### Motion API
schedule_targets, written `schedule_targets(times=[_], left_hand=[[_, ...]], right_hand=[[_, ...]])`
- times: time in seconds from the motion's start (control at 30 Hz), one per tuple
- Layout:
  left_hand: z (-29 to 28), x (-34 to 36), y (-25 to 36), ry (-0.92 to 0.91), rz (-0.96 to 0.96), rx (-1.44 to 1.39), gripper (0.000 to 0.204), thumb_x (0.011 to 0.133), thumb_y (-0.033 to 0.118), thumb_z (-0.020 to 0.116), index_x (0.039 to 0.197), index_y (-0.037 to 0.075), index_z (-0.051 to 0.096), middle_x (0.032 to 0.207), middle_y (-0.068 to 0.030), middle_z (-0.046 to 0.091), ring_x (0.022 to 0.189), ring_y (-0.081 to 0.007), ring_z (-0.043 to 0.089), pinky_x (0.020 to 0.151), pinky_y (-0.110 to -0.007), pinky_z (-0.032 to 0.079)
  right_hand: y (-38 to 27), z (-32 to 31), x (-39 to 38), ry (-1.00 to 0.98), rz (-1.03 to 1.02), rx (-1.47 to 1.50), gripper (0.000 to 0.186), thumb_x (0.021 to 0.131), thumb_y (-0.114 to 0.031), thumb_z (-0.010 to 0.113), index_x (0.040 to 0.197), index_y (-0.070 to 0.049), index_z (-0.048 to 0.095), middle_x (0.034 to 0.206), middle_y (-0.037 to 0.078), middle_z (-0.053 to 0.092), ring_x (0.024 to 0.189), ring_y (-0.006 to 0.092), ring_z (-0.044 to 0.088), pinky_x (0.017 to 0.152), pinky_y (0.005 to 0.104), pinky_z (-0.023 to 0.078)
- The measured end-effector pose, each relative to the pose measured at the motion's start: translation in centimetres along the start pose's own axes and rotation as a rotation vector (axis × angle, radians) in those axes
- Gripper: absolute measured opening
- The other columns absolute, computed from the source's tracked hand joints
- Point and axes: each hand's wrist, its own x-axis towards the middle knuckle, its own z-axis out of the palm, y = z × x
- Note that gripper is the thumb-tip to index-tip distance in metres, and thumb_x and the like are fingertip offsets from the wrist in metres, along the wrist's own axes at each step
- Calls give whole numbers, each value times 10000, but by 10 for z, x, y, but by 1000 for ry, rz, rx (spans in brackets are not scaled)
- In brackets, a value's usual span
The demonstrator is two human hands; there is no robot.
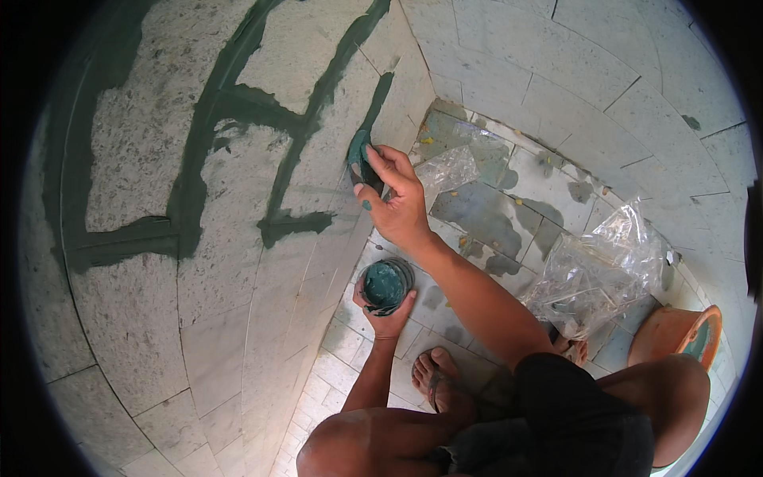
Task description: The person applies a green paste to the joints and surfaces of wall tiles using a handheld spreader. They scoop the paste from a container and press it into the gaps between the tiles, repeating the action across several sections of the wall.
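Observation:
My left hand (386, 324) is wrapped round a small round tub (407, 278) and keeps it upright above the floor. Dark green paste (384, 285) coats its inside. Higher up, my right hand (400, 203) pinches a small curved applicator (359, 151) smeared with green paste; its exact kind is unclear. That piece lies against the stone-tiled wall (238, 171), at the lower end of a thin green strip (381, 99). Green smears mark my right thumb. Broad dark green bands (195, 159) follow several joints on the wall to the left.
Crumpled clear plastic sheeting (592, 274) lies on the tiled floor (485, 230), which has damp-looking dark patches. An orange bucket (675, 334) rests at the right beside my knee. A second tiled wall (588, 71) meets the first at a corner. My sandalled foot (435, 374) is below the tub.

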Motion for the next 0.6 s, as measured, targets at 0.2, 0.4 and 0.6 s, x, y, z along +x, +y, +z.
schedule_targets(times=[0.2, 0.4, 0.6], left_hand=[[-3, 1, 2, 9, -8, -29, 1050, 531, 220, 916, 1347, -1, 292, 1304, -158, 372, 1222, -282, 408, 1061, -414, 342], [1, 1, 4, -16, -45, -81, 1059, 549, 224, 910, 1354, 2, 259, 1308, -153, 369, 1229, -271, 407, 1069, -411, 336], [-1, 0, 2, -9, -77, -131, 1060, 548, 238, 914, 1350, -2, 262, 1312, -155, 365, 1229, -275, 408, 1069, -411, 335]], right_hand=[[-1, -33, 1, -187, 89, 165, 495, 733, 60, 598, 1227, 20, 610, 1202, 128, 567, 1082, 195, 571, 931, 283, 441], [11, -52, 96, 102, -41, 93, 501, 796, 17, 589, 1296, 13, 557, 1262, 119, 548, 1126, 186, 535, 988, 285, 390], [17, -43, 72, -44, -127, -110, 483, 786, 22, 595, 1267, -5, 590, 1259, 151, 548, 1149, 253, 522, 991, 305, 392]])
